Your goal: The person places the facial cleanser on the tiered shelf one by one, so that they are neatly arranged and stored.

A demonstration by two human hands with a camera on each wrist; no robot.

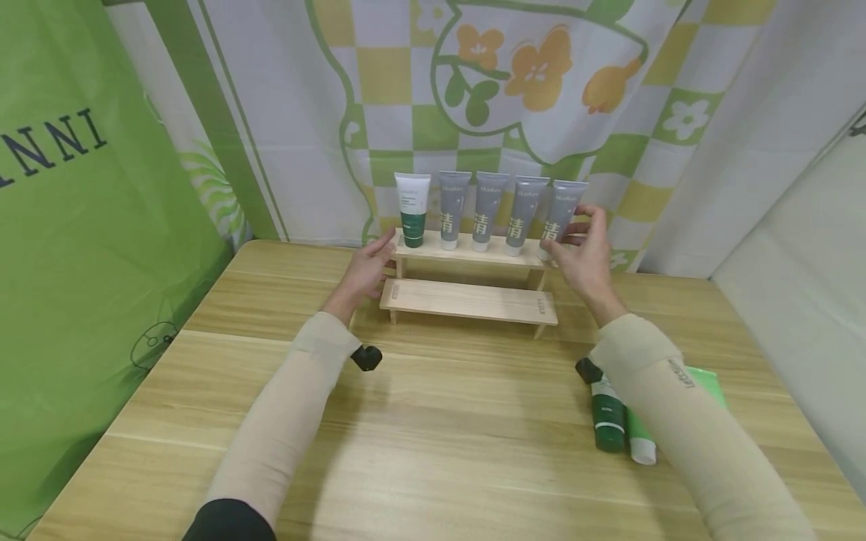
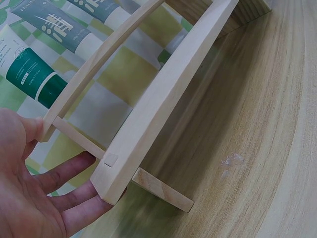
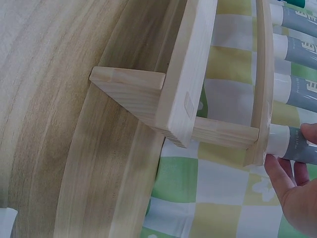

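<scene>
As the right hand [image 1: 585, 257] pinches the rightmost grey tube [image 1: 564, 209], left hand [image 1: 365, 272] gripping the wooden rack [image 1: 467, 299] at its left end

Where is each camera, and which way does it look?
Head: on the head, facing forward and down at the wooden rack; left hand, right hand and both sleeves show.
Left wrist: on that wrist, facing the rack's left end; the left hand shows.
Right wrist: on that wrist, facing the rack's right end; the right hand shows.
Wrist views share the rack and grey tubes.
</scene>
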